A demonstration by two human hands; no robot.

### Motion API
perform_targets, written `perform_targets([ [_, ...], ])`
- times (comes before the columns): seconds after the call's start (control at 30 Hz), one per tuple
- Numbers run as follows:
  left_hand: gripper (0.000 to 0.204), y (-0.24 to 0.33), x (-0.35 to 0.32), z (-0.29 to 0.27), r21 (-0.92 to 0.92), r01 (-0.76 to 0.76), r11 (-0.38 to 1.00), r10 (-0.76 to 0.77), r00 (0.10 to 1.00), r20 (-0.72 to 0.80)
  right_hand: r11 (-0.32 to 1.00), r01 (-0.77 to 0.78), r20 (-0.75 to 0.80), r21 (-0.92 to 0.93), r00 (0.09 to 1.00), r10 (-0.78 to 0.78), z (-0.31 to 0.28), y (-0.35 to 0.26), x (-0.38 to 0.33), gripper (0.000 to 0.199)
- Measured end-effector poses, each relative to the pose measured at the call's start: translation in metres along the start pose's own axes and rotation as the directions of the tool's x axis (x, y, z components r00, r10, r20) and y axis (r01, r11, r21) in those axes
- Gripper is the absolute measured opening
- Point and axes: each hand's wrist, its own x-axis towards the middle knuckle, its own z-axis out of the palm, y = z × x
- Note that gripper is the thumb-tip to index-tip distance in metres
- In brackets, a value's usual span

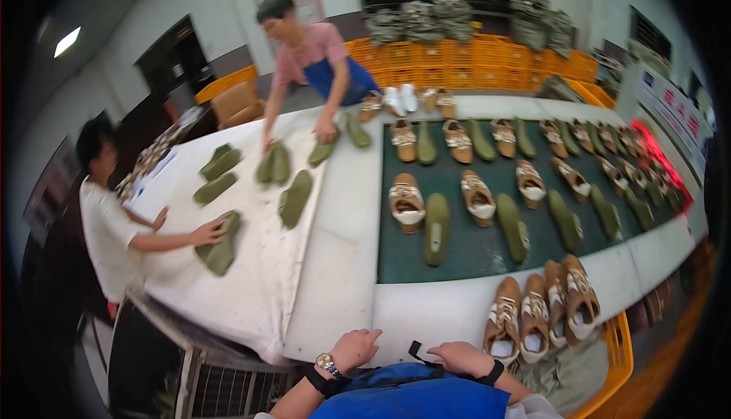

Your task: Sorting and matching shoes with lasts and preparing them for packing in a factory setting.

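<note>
My left hand (356,348) is above the white table's near edge, its fingers loosely stretched to the right, with nothing seen in them. My right hand (461,359) is bent inward at the same edge, its fingers closed at one end of a short black strap (416,351). Just beyond it, brown and white lace-up shoes (535,316) stand in a row along the edge. Farther off, a dark green conveyor belt (426,247) carries similar shoes (407,202) laid out with green foot-shaped pieces (436,228).
To the left, a co-worker in white touches a green piece (221,244) on the white-covered table (251,289). Another, in a blue apron, handles green pieces (274,164) at the far side. Orange crates (472,67) are stacked behind; another orange crate (620,358) is at my right.
</note>
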Motion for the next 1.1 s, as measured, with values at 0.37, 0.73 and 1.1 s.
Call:
perform_targets([
  [0.37,0.053,-0.23,-0.064,-0.037,-0.043,0.246,0.968,-0.238,0.857,-0.457,0.998,0.052,0.064,-0.033,0.997,-0.05,-0.015,-0.039,0.073,0.032],
  [0.73,0.078,-0.527,-0.057,-0.156,-0.19,0.553,0.811,-0.568,0.67,-0.478,0.976,0.168,0.269,-0.14,0.955,-0.126,-0.132,-0.114,0.301,0.032],
  [1.1,0.085,-0.555,-0.021,-0.145,-0.052,0.649,0.759,-0.634,0.718,-0.286,0.987,-0.134,-0.188,-0.09,0.975,0.115,-0.129,-0.131,0.64,0.049],
])
